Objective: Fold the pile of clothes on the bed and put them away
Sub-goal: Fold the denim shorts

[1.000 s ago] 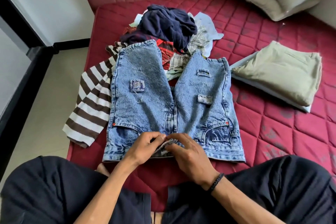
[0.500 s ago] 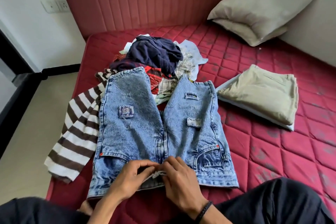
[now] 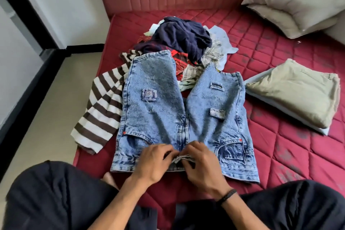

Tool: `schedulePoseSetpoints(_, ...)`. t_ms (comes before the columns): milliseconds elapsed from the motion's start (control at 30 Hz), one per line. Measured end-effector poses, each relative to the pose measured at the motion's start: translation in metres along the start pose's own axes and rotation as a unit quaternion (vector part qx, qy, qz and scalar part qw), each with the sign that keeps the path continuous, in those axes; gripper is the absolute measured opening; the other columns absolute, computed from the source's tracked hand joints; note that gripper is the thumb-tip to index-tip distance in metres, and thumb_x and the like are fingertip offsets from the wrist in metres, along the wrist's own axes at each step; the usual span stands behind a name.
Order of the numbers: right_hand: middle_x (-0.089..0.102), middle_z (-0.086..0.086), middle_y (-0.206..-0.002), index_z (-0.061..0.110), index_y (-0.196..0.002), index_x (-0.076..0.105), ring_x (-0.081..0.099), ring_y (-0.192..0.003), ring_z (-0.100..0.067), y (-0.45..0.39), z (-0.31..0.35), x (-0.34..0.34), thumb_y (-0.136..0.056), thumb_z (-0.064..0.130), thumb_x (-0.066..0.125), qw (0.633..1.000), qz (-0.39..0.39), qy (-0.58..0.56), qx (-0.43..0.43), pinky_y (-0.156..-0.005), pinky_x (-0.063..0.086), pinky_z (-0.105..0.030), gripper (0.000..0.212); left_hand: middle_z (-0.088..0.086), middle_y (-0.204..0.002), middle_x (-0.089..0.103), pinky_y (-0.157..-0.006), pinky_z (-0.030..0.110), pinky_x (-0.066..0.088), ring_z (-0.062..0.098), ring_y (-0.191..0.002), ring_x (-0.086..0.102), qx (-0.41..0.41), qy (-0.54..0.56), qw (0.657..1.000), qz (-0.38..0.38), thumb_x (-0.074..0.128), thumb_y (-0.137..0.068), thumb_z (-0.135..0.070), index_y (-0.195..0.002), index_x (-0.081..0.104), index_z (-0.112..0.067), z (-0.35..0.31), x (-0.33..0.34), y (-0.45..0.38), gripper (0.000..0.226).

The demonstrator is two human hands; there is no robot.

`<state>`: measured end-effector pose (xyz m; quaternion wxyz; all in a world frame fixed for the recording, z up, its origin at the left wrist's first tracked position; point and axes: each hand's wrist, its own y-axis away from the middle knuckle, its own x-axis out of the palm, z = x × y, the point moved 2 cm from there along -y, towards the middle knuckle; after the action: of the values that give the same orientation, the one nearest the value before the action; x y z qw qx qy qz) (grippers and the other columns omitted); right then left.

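Observation:
Faded blue denim shorts (image 3: 158,102) lie flat on the red mattress (image 3: 280,147), waistband toward me. My left hand (image 3: 153,162) and my right hand (image 3: 203,166) meet at the middle of the waistband, fingers curled and pinching the fly flap there. Behind the shorts sits the unfolded pile: a dark navy garment (image 3: 183,37) on top, checked and pale blue pieces beneath, and a brown-and-white striped top (image 3: 100,110) spilling over the left side.
A folded beige garment (image 3: 296,91) lies on a white one at the right. Two pillows (image 3: 291,0) rest in the far right corner by the padded headboard. The bed's left edge drops to a tiled floor (image 3: 46,117). My dark-trousered knees frame the bottom.
Both hands stay at the waistband centre, working the fly. The view has tilted up, showing more headboard and wall.

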<state>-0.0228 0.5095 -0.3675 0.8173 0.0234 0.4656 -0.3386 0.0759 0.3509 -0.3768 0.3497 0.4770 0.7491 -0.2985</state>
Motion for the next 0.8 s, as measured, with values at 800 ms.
schedulePoseSetpoints(800,0.070,0.012,-0.088,0.026,-0.094,0.080,0.066,-0.069,-0.015,-0.073,-0.038,0.026,-0.084,0.019,0.073,0.997,-0.033,-0.015,0.067,-0.058,0.055,-0.036,0.014,-0.020,-0.129,0.063,-0.090,0.021,0.024,0.014,-0.114,0.041,0.024,0.017,0.999,-0.035,0.067,-0.094,-0.042,-0.117,0.075,-0.040,0.039,0.020,-0.103,0.025)
